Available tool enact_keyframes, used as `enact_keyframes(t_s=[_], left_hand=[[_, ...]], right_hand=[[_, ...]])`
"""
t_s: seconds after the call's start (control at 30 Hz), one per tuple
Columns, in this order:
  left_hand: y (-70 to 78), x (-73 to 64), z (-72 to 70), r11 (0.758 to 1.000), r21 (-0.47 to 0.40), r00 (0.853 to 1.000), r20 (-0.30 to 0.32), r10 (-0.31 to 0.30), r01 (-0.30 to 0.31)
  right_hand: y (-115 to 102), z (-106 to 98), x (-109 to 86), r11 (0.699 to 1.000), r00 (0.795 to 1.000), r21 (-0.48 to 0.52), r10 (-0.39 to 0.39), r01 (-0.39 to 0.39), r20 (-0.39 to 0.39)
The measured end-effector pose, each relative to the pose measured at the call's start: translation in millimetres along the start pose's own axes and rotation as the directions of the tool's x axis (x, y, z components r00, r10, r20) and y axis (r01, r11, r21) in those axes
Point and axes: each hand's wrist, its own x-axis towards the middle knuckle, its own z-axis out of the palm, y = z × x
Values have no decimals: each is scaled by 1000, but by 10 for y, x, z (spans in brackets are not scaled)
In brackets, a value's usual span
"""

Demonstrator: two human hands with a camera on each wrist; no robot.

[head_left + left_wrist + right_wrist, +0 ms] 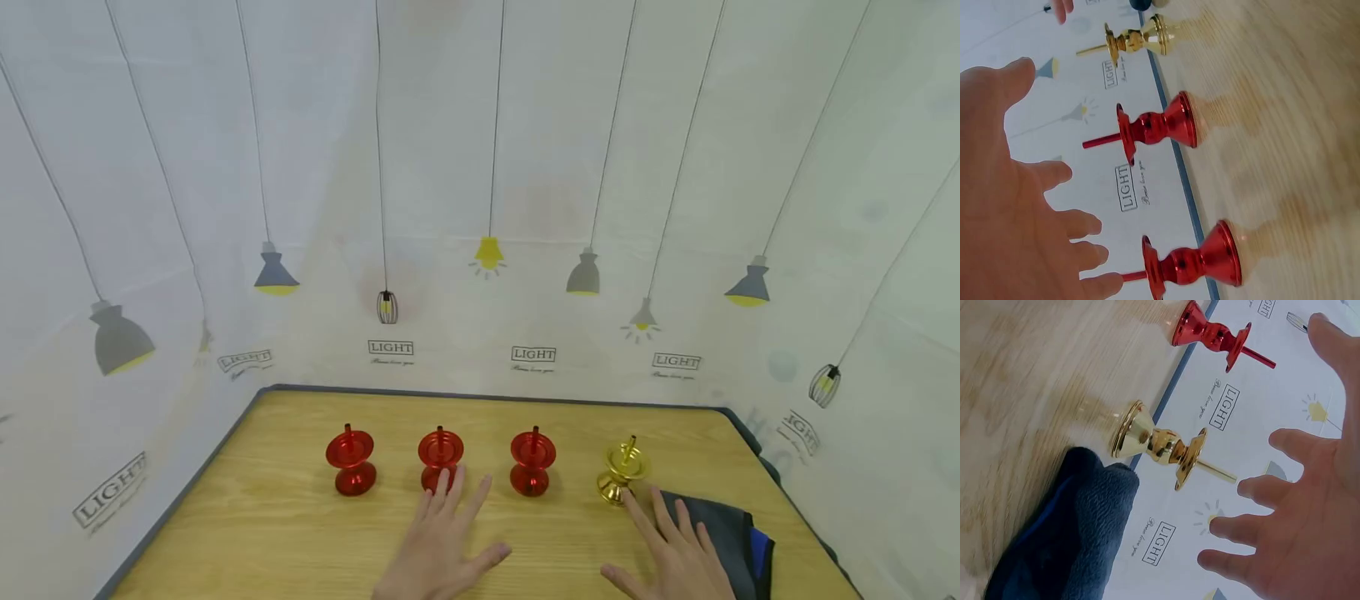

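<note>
Both hands are out over the near side of the wooden table (285, 542), fingers spread wide and pretty straight, nothing gripped in either. Left hand (442, 542) is up in front of the middle red candlestick (441, 450), covering a bit of its base. Right hand (678, 554) is closest to the gold candlestick (624, 467), with a folded dark cloth (708, 525) lying just right of that, blue bit showing. Left red candlestick (351, 457) and right red candlestick (532, 457) fill out the row, all four upright and spaced apart. Far back there's a pale wall covering (442, 150) printed with hanging lamps and "LIGHT".
</note>
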Motion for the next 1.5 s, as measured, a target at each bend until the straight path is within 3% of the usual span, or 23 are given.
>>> enact_keyframes(t_s=[0.23, 0.63, 0.97, 1.3, 1.5], left_hand=[[220, 168, 131, 998, -32, 996, 77, 54, -52], [641, 620, 481, 982, -178, 979, 176, 99, -67], [844, 992, 793, 972, -235, 983, 176, 56, -13], [924, 1343, 1076, 939, -342, 989, 148, 7, 44], [962, 1488, 1230, 926, -375, 993, 116, 14, 31]], right_hand=[[92, -66, 33, 998, 996, 19, 54, -56, 77], [311, -101, 59, 996, 992, 34, 80, -83, 94], [488, -86, 54, 998, 996, 30, 56, -58, 67], [783, -16, 118, 988, 991, 124, 77, -90, 106], [956, -8, 147, 983, 993, 163, 73, -87, 91]])
